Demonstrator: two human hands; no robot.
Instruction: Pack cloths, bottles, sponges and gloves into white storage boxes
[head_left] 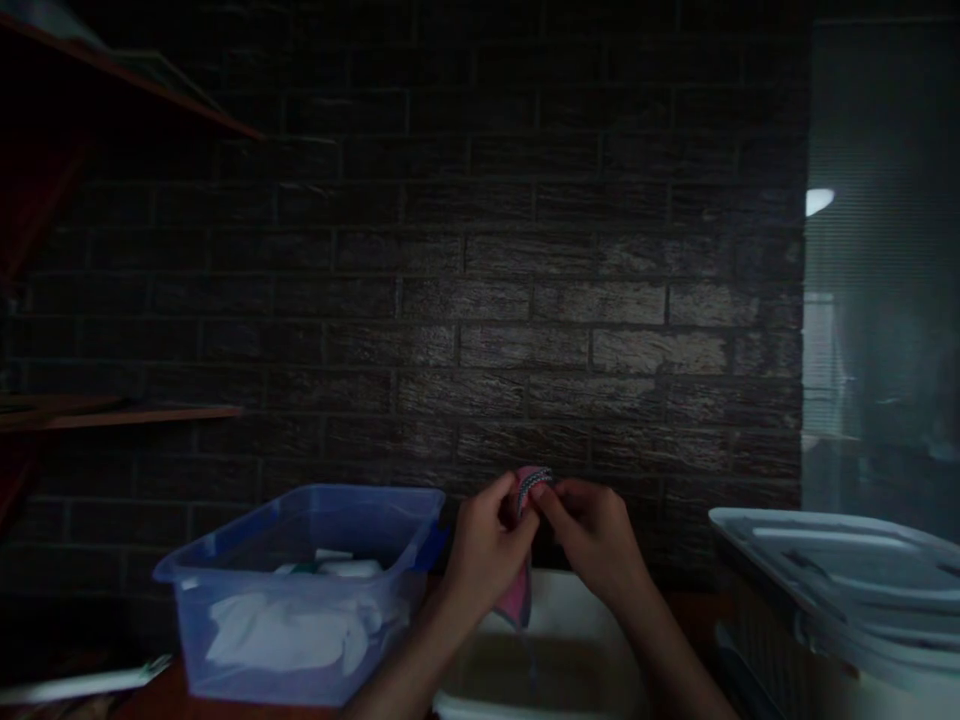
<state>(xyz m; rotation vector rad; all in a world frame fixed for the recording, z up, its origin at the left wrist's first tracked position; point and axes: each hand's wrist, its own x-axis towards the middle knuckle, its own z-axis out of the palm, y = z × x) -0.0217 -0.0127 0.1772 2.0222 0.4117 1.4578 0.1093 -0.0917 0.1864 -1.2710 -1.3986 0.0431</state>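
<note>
Over a white basin (559, 592) that holds murky liquid, both hands pinch a small pink cloth (516, 600) with a dark edge. My left hand (486, 540) is closed on its upper part. Fingers of my right hand (596, 530) grip the folded top, where a dark patterned band shows. The cloth's lower end hangs free above the liquid, with what looks like a thin trickle below it. Dim light hides the cloth's exact kind.
Left of the basin stands a translucent blue plastic bin (300, 580) with white items inside. A lidded pale container (862, 570) is at the right. Wooden shelves (150, 415) jut in from the left. A dark brick wall (480, 250) rises behind, beside a glassy panel (885, 350).
</note>
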